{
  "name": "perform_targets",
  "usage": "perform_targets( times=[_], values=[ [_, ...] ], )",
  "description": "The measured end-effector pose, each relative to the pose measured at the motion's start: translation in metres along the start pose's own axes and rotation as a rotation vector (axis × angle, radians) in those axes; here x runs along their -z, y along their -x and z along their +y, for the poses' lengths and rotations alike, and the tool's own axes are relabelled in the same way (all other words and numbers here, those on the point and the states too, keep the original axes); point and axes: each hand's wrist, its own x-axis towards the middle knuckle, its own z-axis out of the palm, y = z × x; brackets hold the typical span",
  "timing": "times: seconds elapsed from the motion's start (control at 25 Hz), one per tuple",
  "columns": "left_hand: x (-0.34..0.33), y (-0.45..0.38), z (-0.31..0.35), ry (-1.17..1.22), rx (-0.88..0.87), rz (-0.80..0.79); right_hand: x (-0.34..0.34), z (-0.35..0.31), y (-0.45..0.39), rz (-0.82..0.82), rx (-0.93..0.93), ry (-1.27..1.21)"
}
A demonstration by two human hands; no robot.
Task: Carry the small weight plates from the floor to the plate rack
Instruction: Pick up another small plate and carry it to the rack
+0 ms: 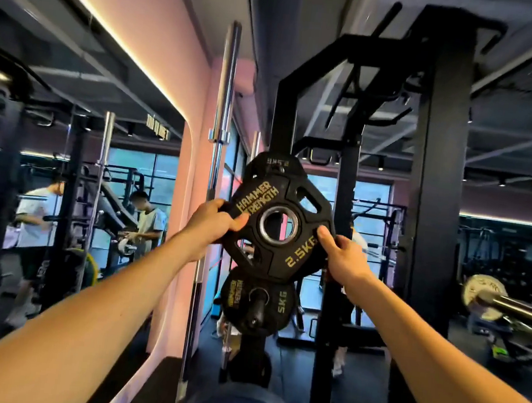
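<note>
Holding one 2.5 kg plate (280, 227) upright in front of the plate rack (283, 121), a person grips it with two hands.

The left hand (214, 225) curls round the plate's left edge, thumb on its face; the right hand (342, 258) pinches the lower right edge. Behind it, one more 2.5 kg plate (273, 164) hangs higher on the rack, and one 5 kg plate (257, 302) sits on a peg below. One upright barbell (220, 137) stands just left; one loaded barbell end (490, 298) shows at right.
</note>
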Motion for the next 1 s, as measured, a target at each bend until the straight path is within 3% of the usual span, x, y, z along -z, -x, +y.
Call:
perform_targets(
  times=[0.28,0.8,1.0],
  values=[
    [0.013,-0.089,0.062,0.027,-0.160,0.020,-0.003,-0.069,-0.084,0.077,0.142,0.020],
    [-0.012,-0.199,0.017,0.051,-0.077,-0.020,-0.042,-0.029,-0.204,0.100,0.068,0.153],
    [-0.017,-0.231,-0.006,0.008,-0.098,0.057,-0.044,-0.014,-0.233,0.077,0.074,0.264]
  ],
)
